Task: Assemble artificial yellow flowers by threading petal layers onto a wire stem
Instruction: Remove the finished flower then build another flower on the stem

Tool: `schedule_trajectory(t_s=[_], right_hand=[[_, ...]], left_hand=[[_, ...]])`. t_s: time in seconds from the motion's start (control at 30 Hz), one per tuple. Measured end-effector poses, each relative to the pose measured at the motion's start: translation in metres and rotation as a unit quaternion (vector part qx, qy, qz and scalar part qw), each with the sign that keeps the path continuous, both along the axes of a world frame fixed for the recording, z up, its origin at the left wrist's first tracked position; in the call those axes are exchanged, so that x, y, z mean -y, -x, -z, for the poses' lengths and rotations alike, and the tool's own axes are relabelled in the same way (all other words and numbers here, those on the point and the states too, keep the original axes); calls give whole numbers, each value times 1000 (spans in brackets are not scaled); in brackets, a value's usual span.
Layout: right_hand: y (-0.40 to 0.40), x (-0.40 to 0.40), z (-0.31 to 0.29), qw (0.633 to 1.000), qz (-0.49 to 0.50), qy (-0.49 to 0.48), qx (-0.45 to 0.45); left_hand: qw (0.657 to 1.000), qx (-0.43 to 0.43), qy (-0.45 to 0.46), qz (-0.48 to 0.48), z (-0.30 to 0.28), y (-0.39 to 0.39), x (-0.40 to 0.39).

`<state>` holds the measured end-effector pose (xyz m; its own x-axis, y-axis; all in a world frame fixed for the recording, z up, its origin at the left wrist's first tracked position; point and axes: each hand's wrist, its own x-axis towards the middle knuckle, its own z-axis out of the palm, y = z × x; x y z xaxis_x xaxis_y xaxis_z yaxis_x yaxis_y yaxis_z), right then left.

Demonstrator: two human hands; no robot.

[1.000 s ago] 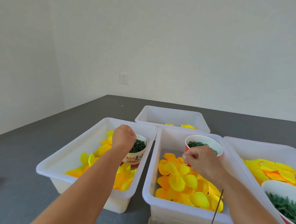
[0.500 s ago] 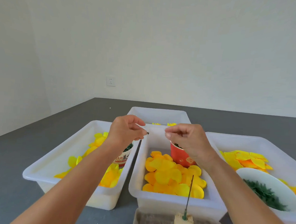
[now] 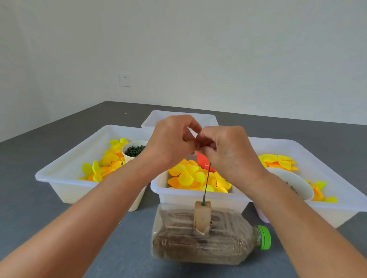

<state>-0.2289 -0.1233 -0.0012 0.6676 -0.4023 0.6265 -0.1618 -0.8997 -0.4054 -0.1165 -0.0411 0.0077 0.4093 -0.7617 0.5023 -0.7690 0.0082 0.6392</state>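
Grey bench [image 3: 24,193] carries three white trays of yellow petals [image 3: 189,175] side by side; a fourth tray [image 3: 156,117] stands far behind. A plastic bottle [image 3: 202,241] lies on its side nearest, green cap right, bearing a block [image 3: 202,217]. The wire stem [image 3: 206,183] stands upright in that block, long axis vertical, tip up. Left hand [image 3: 171,142] and right hand [image 3: 229,150] meet above it, fingertips curled together, pinching; what they pinch is hidden. They screen the red cup [image 3: 203,162] in the middle tray.

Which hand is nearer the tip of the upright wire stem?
Right. The right hand sits just above and right of the wire stem tip; the left hand is farther off, up and left.
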Motion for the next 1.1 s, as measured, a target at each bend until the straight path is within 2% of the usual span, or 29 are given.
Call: schedule_trajectory(t_s=[0.1,0.17,0.23,0.3,0.37,0.47,0.73,0.93,1.1], right_hand=[[6,-2,2,997,20,-50,54],[14,-1,2,974,14,-192,117],[23,-1,3,916,-44,-356,180],[32,-4,7,850,-96,-471,216],[38,-8,11,806,-123,-533,228],[42,-12,16,774,-143,-575,223],[41,-16,19,762,-152,-596,205],[36,-19,22,761,-136,-606,189],[36,-20,24,773,-137,-594,175]], left_hand=[[999,-48,23,6,4,7,-8],[994,-100,41,8,12,10,-15],[986,-155,61,19,22,15,-23],[974,-208,79,45,32,25,-30],[960,-254,95,63,42,35,-35],[952,-278,109,74,53,45,-36],[937,-297,163,86,56,56,-30],[935,-300,169,81,54,57,-28],[938,-291,169,83,55,56,-29]])
